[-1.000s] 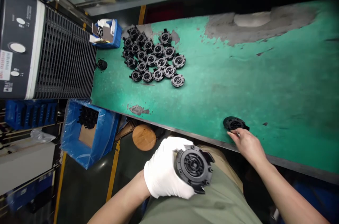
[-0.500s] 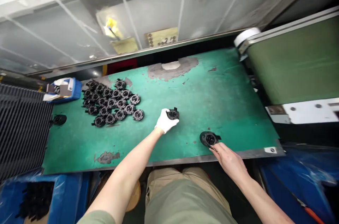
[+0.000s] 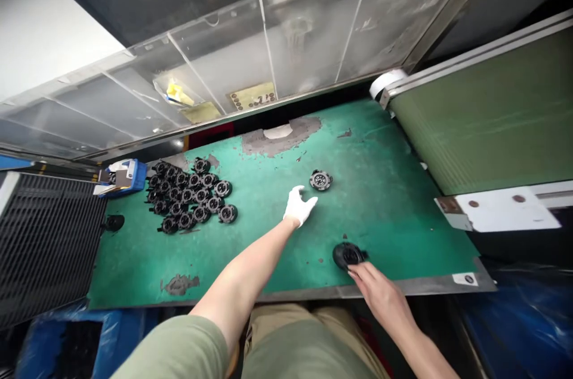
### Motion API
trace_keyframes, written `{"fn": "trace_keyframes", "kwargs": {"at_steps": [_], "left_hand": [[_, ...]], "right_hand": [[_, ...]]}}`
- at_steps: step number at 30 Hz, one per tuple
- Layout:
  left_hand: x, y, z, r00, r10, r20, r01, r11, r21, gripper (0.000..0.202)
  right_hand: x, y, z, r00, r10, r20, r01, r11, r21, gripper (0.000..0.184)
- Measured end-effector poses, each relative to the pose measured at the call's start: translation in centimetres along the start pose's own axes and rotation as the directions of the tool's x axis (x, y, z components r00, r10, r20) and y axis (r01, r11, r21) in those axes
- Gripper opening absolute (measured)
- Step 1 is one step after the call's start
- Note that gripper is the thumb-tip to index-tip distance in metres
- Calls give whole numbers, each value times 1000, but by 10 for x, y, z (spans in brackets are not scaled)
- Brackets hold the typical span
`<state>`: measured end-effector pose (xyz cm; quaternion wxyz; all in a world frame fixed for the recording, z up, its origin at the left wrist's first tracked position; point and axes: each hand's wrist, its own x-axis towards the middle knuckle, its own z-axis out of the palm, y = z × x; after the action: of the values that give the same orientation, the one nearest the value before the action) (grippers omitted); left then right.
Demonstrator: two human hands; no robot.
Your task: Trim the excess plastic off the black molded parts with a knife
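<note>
My left hand [image 3: 301, 207], in a white glove, is open over the green tabletop [image 3: 268, 259], thumb and fingers spread. Just beyond its fingertips lies a round black part [image 3: 321, 180] with a ringed face, apart from the hand. Near the front edge, my bare right hand [image 3: 378, 286] pinches the rim of a second round black part [image 3: 347, 255], a darker disc with a small tab at its right. Several similar round black parts [image 3: 188, 195] are grouped in rows at the left of the table.
A dark disc [image 3: 114, 222] lies by the ribbed black panel [image 3: 49, 242] at far left. Behind it stands a small blue box [image 3: 134, 179]. A green conveyor belt [image 3: 487, 122] is at right. Blue bins [image 3: 107, 337] stand below the table. A clear plastic screen [image 3: 228, 56] rises behind.
My left hand has let go of its round part, which now lies farther right, and has opened. My right hand still holds its part near the front edge. The view has shifted.
</note>
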<state>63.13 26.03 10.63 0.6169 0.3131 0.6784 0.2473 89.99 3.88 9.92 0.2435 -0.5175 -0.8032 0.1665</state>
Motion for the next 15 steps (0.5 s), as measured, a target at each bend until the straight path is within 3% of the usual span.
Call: {"fn": "trace_keyframes", "kwargs": {"at_steps": [2, 4, 6, 10, 15], "left_hand": [[-40, -20, -16, 988, -85, 131, 103, 986, -134, 56], [-86, -39, -32, 950, -141, 280, 220, 935, -277, 59], [-129, -53, -45, 919, -142, 368, 300, 856, -420, 76], [-187, -67, -64, 930, -96, 354, 321, 680, -659, 86], [-219, -72, -75, 930, -74, 359, 348, 487, -801, 74]], "right_hand": [[25, -11, -2, 997, -68, 47, 65, 996, 63, 31], [48, -23, -9, 986, -150, 74, 140, 981, 131, 26], [67, -38, -19, 969, -234, 76, 216, 957, 193, 32], [91, -74, -42, 935, -349, 60, 319, 903, 287, 61], [100, -116, -61, 918, -390, 70, 344, 873, 346, 87]]}}
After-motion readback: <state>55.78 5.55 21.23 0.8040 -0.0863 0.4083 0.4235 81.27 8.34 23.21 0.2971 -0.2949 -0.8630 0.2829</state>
